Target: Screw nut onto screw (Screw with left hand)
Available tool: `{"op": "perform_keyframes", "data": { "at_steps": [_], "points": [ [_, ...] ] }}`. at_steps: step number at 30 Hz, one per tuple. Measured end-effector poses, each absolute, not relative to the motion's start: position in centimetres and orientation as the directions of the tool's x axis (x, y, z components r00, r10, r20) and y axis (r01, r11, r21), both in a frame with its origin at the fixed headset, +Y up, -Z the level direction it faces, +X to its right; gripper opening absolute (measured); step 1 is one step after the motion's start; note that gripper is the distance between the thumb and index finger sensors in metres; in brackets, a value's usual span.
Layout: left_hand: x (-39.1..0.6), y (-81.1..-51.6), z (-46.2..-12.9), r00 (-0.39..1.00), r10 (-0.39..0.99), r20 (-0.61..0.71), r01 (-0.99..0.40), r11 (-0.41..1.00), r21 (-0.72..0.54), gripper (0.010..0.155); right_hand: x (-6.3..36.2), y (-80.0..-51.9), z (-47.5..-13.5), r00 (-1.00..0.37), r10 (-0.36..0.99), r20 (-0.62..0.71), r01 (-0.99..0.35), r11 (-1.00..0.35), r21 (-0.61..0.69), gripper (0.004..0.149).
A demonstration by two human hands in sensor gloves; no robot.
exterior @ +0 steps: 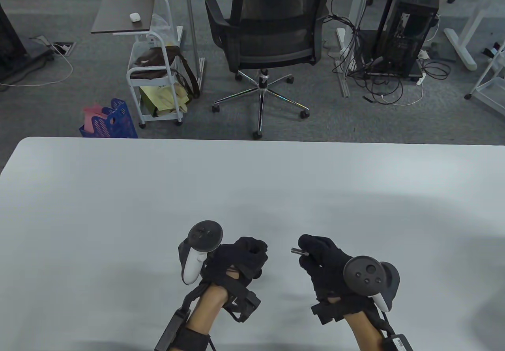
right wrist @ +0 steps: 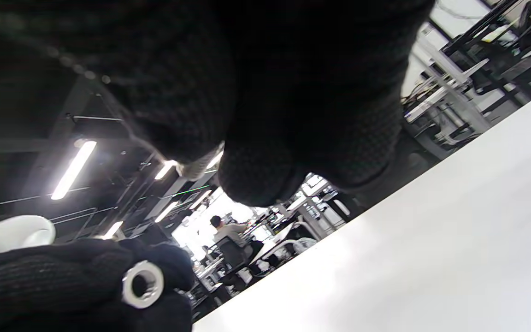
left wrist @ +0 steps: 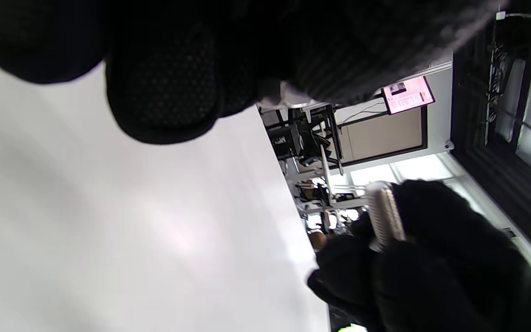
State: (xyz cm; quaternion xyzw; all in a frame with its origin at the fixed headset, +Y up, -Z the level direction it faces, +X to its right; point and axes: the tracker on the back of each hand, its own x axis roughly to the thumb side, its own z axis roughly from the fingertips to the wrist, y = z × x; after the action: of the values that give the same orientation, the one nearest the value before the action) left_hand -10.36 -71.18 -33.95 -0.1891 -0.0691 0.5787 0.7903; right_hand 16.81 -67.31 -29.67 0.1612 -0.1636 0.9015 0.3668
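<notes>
Table view: white table (exterior: 252, 185), office chair (exterior: 268, 31) behind.

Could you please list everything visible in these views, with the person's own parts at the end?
screw: one, silver, pinched in the right hand, threaded end pointing toward the left hand
nut: one, silver, held in the left hand's fingertips
table: one, white, under both hands
office chair: one, black, beyond the table's far edge
trolley: one, white, far left, bags on its shelves
crate: one, blue, on the floor beside the trolley
computer tower: one, black, far right among cables
left hand: black glove, tracker on its back
right hand: black glove, tracker on its back
</notes>
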Motion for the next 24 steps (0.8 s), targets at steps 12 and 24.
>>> {"op": "perform_keyframes", "data": {
  "at_steps": [12, 24],
  "points": [
    [-9.0, -71.2, -33.2, 0.093, 0.987, -0.132, -0.900, 0.027, -0.434, 0.050, 14.5, -66.8, -28.2, -0.689, 0.500, 0.525, -0.668, -0.720, -0.191, 0.044],
    [-8.5, -71.5, -32.9, 0.040, 0.981, -0.192, -0.889, -0.053, -0.456, 0.050, 14.4, -65.7, -27.0, -0.714, 0.394, 0.578, -0.651, -0.678, -0.341, 0.042]
  ]
}}
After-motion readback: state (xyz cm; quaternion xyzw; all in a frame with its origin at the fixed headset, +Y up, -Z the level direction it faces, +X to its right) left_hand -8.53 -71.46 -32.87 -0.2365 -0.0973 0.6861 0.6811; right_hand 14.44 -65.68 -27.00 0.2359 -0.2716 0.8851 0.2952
